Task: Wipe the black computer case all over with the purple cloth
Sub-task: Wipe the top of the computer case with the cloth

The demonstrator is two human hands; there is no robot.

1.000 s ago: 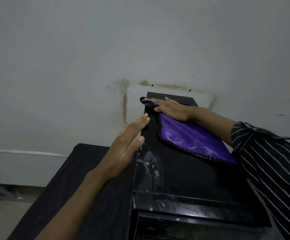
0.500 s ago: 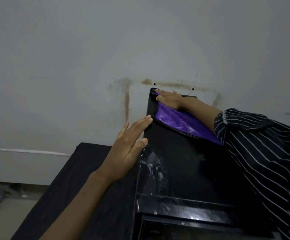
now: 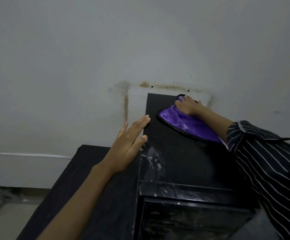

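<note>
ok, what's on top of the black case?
The purple cloth lies at the far end of the case top, bunched in the right hand. The left hand rests flat against its left edge. Surface under cloth and sleeve is hidden.

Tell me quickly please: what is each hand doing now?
Left hand: open, fingers straight, flat against the left edge of the black computer case.
Right hand: fingers curled, gripping the purple cloth on the case top.

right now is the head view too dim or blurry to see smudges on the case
Head view: dim, flat light, no hard shadows; the black computer case is mostly dark on top, yet pale streaks show beside the left hand; the right hand and purple cloth look slightly soft.
</note>
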